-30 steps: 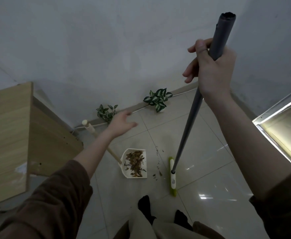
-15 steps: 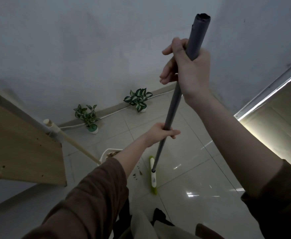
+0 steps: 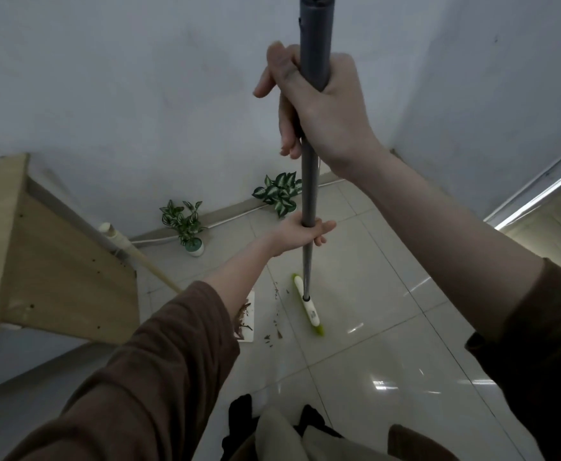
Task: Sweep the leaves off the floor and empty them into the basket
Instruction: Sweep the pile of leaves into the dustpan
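Both hands grip the grey broom handle (image 3: 308,181), which stands almost upright. My right hand (image 3: 319,104) holds it near the top; my left hand (image 3: 300,232) holds it lower down. The white and green broom head (image 3: 308,306) rests on the tiled floor. Left of it lies a white dustpan (image 3: 248,319) with brown leaves in it, mostly hidden behind my left sleeve; its wooden handle (image 3: 136,254) slants up to the left. A few leaf crumbs (image 3: 276,322) are scattered on the tiles between dustpan and broom head. No basket is visible.
A light wooden cabinet (image 3: 56,267) stands at the left. Two small potted plants (image 3: 186,224) (image 3: 280,193) sit along the skirting by the white wall. A lit metal-framed edge (image 3: 538,197) runs at the right. My feet in dark socks (image 3: 272,414) are at the bottom.
My left hand left the dustpan handle and took hold of the broom handle below my right hand. The broom now stands more upright and sits nearer the middle of the view.
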